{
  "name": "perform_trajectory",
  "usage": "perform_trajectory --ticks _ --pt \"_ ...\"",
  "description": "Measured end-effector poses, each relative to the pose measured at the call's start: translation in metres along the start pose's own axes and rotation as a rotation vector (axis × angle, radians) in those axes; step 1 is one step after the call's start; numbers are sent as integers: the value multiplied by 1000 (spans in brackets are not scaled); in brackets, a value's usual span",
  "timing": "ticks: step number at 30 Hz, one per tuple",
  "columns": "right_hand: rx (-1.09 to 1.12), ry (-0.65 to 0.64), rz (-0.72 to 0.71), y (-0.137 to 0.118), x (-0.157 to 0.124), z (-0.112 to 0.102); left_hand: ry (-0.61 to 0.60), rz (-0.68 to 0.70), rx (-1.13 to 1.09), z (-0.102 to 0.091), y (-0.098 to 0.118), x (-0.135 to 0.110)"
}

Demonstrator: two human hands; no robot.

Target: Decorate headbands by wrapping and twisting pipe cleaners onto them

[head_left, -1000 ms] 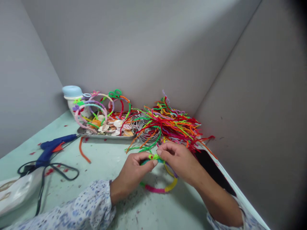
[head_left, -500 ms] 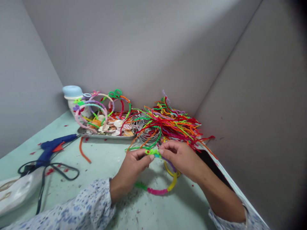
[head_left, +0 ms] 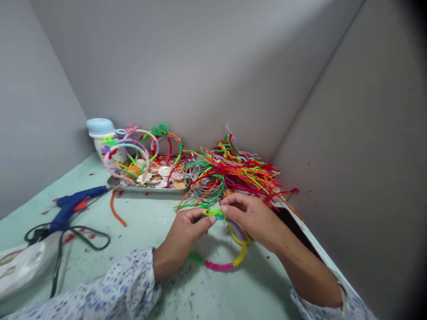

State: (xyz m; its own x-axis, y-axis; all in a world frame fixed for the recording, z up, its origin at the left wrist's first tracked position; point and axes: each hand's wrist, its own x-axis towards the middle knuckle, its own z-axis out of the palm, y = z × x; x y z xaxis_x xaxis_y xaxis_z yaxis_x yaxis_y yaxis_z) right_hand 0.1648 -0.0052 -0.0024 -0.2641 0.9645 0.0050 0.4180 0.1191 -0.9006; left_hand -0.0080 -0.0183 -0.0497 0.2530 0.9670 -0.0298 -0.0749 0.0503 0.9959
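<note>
A ring wrapped in pipe cleaners (head_left: 219,266), with green, pink, yellow, purple and blue sections, hangs from my fingers above the table. At its top is a lime-green pipe cleaner flower (head_left: 213,212) with a small red spot. My left hand (head_left: 188,229) pinches the left side of the flower and the ring beneath it. From the right, my right hand (head_left: 248,215) closes thumb and forefinger on the flower's other end; its fingertips partly hide the contact. Behind the ring, a yellow ring (head_left: 232,235) shows in part near my right hand.
A metal tray (head_left: 150,190) of shells with several wrapped rings stands at the back, beside a blue-lidded white container (head_left: 100,133). Bare metal rings (head_left: 203,189) and a heap of pipe cleaners (head_left: 247,171) lie right. A blue glue gun (head_left: 71,206) with its cord lies left.
My right hand has risen very slightly at the flower. My left hand keeps its hold, and the ring hangs almost as before.
</note>
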Motion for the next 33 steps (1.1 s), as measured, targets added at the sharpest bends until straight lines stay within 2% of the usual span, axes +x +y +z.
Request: perform_trajectory --ticks 5,14,33 --pt "-98 40 -68 -2 1 4 5 21 30 3 1 0" --pt "-87 39 -87 5 1 6 -26 90 37 4 5 -3" --pt "-95 72 -58 1 1 9 -3 107 41 4 2 -2"
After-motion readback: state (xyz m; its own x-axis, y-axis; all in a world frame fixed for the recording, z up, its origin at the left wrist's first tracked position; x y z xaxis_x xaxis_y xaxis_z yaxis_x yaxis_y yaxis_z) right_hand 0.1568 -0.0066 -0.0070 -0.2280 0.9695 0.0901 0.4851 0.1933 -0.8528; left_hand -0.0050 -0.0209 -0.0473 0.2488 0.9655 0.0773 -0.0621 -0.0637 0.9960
